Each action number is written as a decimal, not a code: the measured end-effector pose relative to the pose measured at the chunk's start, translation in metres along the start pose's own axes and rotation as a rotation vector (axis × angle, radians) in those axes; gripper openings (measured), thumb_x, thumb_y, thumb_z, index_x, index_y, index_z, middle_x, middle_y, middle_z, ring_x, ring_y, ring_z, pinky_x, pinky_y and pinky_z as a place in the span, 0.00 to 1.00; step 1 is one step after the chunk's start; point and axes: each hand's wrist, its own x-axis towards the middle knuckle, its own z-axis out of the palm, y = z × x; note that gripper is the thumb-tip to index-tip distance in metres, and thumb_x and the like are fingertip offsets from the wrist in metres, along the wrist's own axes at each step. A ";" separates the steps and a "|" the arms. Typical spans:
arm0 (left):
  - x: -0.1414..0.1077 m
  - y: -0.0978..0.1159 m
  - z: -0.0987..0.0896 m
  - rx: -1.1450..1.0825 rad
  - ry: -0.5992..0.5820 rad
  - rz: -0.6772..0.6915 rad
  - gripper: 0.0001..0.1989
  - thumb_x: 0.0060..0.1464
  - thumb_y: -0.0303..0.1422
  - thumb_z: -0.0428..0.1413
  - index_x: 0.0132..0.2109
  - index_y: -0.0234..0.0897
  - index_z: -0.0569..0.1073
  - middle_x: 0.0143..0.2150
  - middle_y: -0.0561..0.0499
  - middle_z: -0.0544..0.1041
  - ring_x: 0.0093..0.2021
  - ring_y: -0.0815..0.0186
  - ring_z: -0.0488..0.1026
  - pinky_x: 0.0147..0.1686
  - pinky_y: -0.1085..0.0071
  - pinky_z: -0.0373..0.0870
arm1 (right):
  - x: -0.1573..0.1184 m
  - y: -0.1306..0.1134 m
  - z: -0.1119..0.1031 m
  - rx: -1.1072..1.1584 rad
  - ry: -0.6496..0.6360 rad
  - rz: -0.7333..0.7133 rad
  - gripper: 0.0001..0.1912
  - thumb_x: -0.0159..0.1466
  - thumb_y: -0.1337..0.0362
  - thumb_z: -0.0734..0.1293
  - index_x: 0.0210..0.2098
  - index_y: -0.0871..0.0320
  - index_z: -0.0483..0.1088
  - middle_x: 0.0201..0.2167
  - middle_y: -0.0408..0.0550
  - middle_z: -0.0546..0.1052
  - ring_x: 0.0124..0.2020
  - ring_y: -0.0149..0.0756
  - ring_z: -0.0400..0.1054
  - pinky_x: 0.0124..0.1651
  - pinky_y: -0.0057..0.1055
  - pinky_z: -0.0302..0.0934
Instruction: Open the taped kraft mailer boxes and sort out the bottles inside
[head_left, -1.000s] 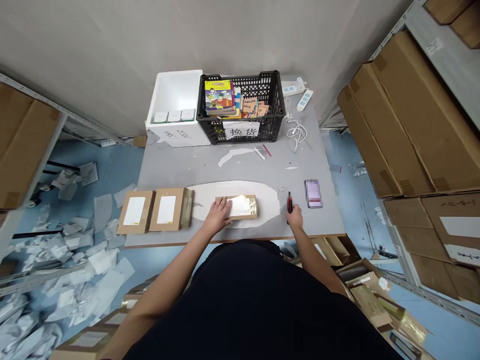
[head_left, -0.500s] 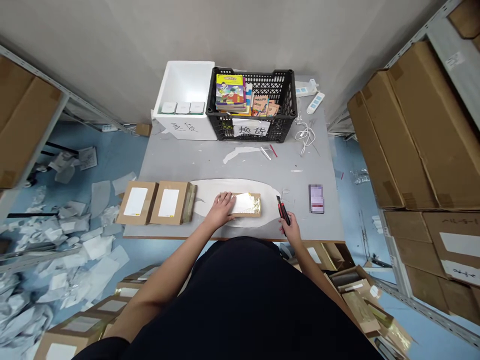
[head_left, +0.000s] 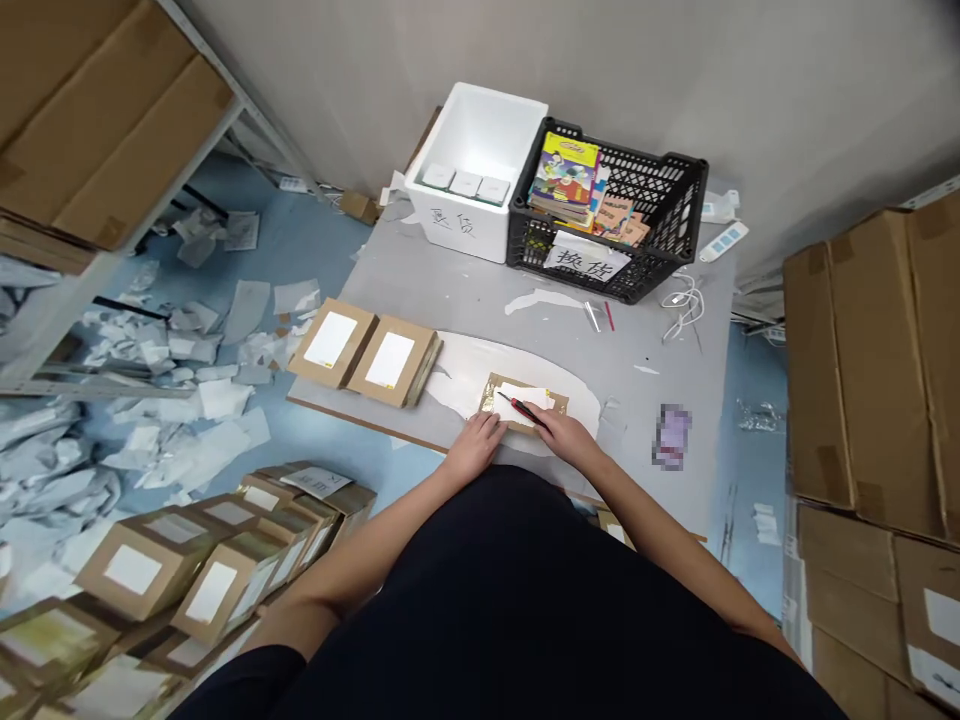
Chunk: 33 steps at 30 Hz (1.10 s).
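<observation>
A small cardboard box [head_left: 560,403] with a white label and shiny tape lies on the white patch of the table, close to its front edge. My left hand [head_left: 477,443] rests at the box's near left corner, fingers together; whether it pinches the box I cannot make out. In my right hand [head_left: 564,434] is a red and black utility knife [head_left: 521,407], held over the label with its tip pointing left. Two labelled boxes, one [head_left: 332,343] beside the other [head_left: 394,362], stand at the table's left end.
At the back are a white foam box [head_left: 465,232] and a black crate [head_left: 607,275] with books. A phone [head_left: 672,437] and white cable [head_left: 684,305] lie right. Boxes and paper scraps cover the floor at left; large cartons [head_left: 870,370] stand right.
The view has turned and shifted. My right hand has brought the knife from the table's right side to above the box. My left hand has moved from the box's top to its near left corner.
</observation>
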 end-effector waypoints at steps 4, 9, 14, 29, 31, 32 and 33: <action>-0.001 0.004 0.005 0.007 0.006 -0.030 0.27 0.57 0.24 0.48 0.64 0.35 0.60 0.65 0.37 0.61 0.68 0.49 0.50 0.65 0.47 0.48 | 0.022 -0.006 0.002 -0.214 -0.103 -0.082 0.30 0.67 0.64 0.59 0.67 0.41 0.52 0.44 0.48 0.76 0.40 0.39 0.71 0.40 0.28 0.60; -0.003 0.006 0.006 -0.021 0.034 -0.038 0.27 0.56 0.24 0.47 0.63 0.34 0.61 0.65 0.37 0.60 0.69 0.49 0.49 0.66 0.49 0.47 | 0.041 -0.009 -0.005 -0.398 -0.170 -0.143 0.30 0.68 0.65 0.59 0.67 0.41 0.52 0.40 0.49 0.75 0.37 0.38 0.70 0.37 0.28 0.57; -0.003 0.006 0.009 -0.026 0.064 -0.045 0.27 0.56 0.24 0.47 0.63 0.34 0.61 0.64 0.36 0.60 0.68 0.49 0.49 0.66 0.50 0.46 | 0.050 -0.014 -0.014 -0.495 -0.219 -0.193 0.28 0.69 0.64 0.56 0.67 0.41 0.52 0.38 0.50 0.74 0.34 0.39 0.69 0.37 0.30 0.56; -0.001 0.004 0.016 0.253 0.024 -0.033 0.29 0.54 0.24 0.49 0.63 0.32 0.59 0.64 0.35 0.61 0.66 0.49 0.54 0.64 0.51 0.51 | 0.049 -0.037 -0.020 -0.790 -0.390 -0.121 0.32 0.71 0.65 0.50 0.70 0.40 0.32 0.43 0.52 0.72 0.38 0.40 0.71 0.40 0.31 0.57; -0.001 0.003 0.018 0.251 0.028 -0.038 0.29 0.54 0.24 0.49 0.64 0.33 0.59 0.64 0.36 0.61 0.66 0.50 0.54 0.64 0.51 0.51 | 0.047 -0.036 -0.018 -0.791 -0.381 -0.132 0.32 0.71 0.65 0.50 0.70 0.41 0.32 0.43 0.53 0.72 0.39 0.40 0.71 0.40 0.31 0.57; -0.002 0.002 0.019 0.251 0.029 -0.037 0.29 0.55 0.24 0.49 0.64 0.33 0.59 0.64 0.36 0.61 0.66 0.50 0.54 0.64 0.51 0.51 | 0.046 -0.036 -0.017 -0.789 -0.378 -0.135 0.32 0.71 0.65 0.50 0.70 0.41 0.32 0.43 0.53 0.72 0.39 0.41 0.71 0.40 0.31 0.57; -0.002 0.002 0.019 0.252 0.030 -0.036 0.29 0.55 0.24 0.49 0.64 0.33 0.58 0.64 0.35 0.60 0.66 0.50 0.54 0.64 0.51 0.51 | 0.045 -0.035 -0.017 -0.788 -0.374 -0.136 0.31 0.72 0.65 0.50 0.70 0.41 0.33 0.43 0.53 0.72 0.39 0.41 0.71 0.40 0.31 0.57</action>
